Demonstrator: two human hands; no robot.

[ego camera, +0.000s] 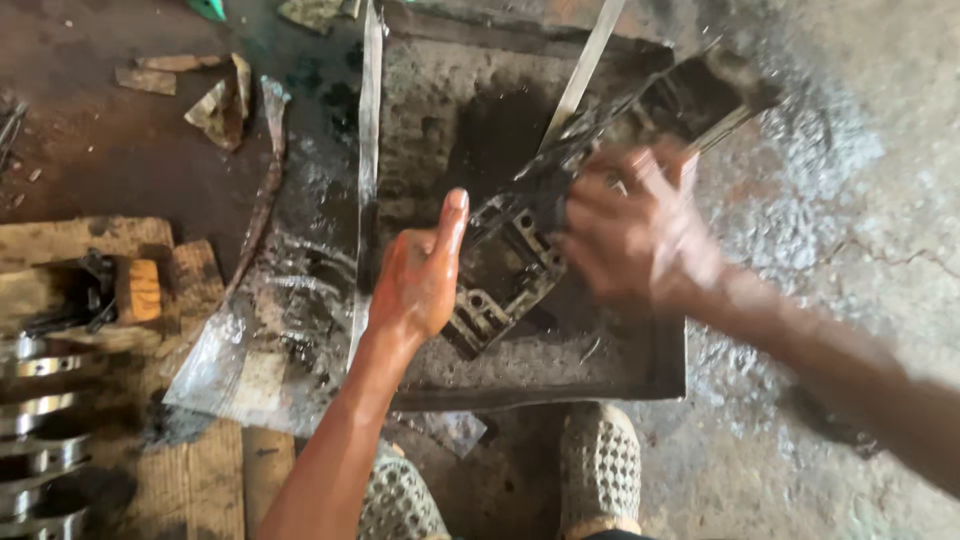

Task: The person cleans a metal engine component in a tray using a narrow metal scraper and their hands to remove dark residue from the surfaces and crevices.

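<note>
The left hand (420,275) grips the near end of a long, oil-blackened cast-metal engine part (560,215), thumb raised along its edge and the fingers hidden behind it. The right hand (635,240), blurred, lies over the middle of the same part with its fingers spread across the top; whether it clasps the part or only presses on it cannot be told. The part slants from lower left to upper right, held tilted above a shallow, square, grimy metal tray (640,375) that sits on the stained concrete floor (830,230). A crumpled sheet of clear plastic (255,350) lies just beside the tray's left edge, partly on worn wooden boards (190,480). Shiny steel journals of a crankshaft (35,420) show at the far left. Two perforated pale shoes (598,465) stand just below the tray.
</note>
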